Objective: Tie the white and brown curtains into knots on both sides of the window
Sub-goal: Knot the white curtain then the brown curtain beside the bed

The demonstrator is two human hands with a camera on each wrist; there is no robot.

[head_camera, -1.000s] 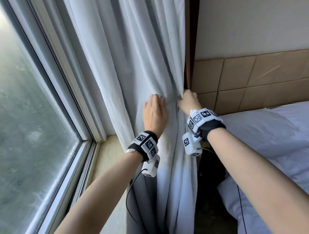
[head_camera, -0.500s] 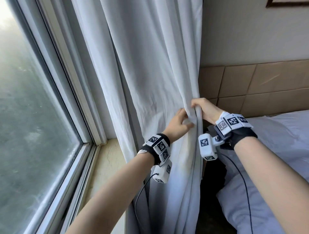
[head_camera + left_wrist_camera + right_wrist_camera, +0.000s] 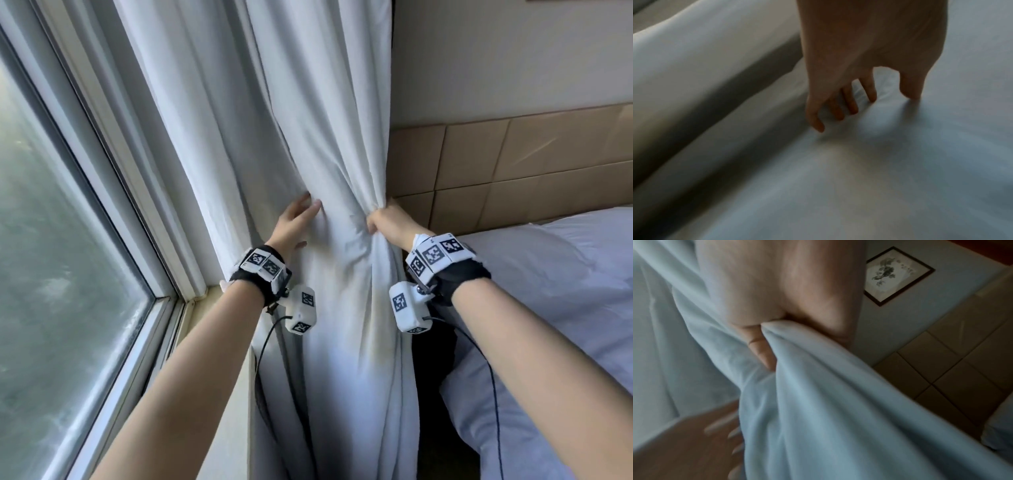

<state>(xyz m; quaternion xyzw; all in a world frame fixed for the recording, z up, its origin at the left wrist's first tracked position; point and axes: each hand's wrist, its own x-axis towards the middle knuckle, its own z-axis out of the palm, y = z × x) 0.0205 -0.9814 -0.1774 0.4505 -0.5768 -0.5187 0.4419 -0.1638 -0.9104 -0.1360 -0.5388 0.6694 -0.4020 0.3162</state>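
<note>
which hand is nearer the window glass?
Left. The left hand lies spread on the white curtain, on the side toward the window glass. The right hand grips the curtain's far edge, beside the bed.

The white curtain (image 3: 322, 144), at the centre of the frame, is a matt woven cloth, soft and creased into folds. At left, the window pane (image 3: 58, 274) is smooth glass, its frame (image 3: 137, 192) a painted, faintly glossy white. The headboard (image 3: 513, 164), upper right, is padded in smooth tan panels with a dull sheen. The bed (image 3: 555, 274) wears matt, lightly rumpled cloth.
</note>
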